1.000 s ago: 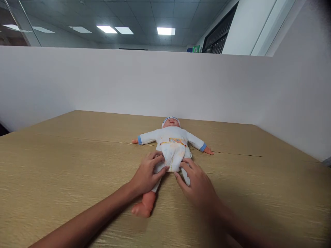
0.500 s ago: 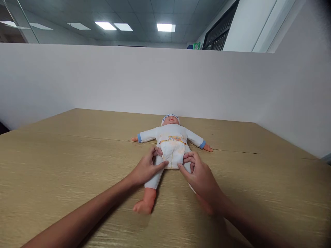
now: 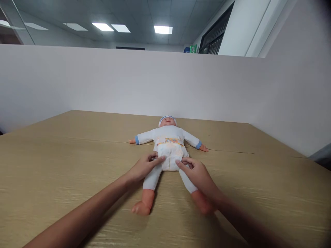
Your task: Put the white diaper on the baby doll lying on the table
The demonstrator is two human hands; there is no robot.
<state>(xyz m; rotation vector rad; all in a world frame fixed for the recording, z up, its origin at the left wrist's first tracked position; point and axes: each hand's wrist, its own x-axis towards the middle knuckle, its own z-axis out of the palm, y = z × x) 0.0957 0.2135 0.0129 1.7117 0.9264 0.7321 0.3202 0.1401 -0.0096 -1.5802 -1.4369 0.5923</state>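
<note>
A baby doll (image 3: 169,132) in a white outfit with blue cuffs and a white headband lies on its back, arms spread and legs toward me. Around its hips sits a white diaper (image 3: 170,155) with an orange printed waistband. My left hand (image 3: 146,166) pinches the diaper's edge at the leg on the left, thumb on top and fingers tucked behind. On the other side my right hand (image 3: 198,170) pinches the opposite leg edge the same way. The doll's foot on the right is partly covered by my right forearm.
The doll rests on a wood-grain table (image 3: 90,155) with a thin seam running across it. A white partition (image 3: 144,82) rises behind the table and another wall closes the right side. A dark object (image 3: 322,156) shows at the right edge.
Both hands have shifted slightly along the diaper's leg edges, with the left thumb a little higher up. The view has tilted and turned slightly, and more of the doll's right-side leg shows.
</note>
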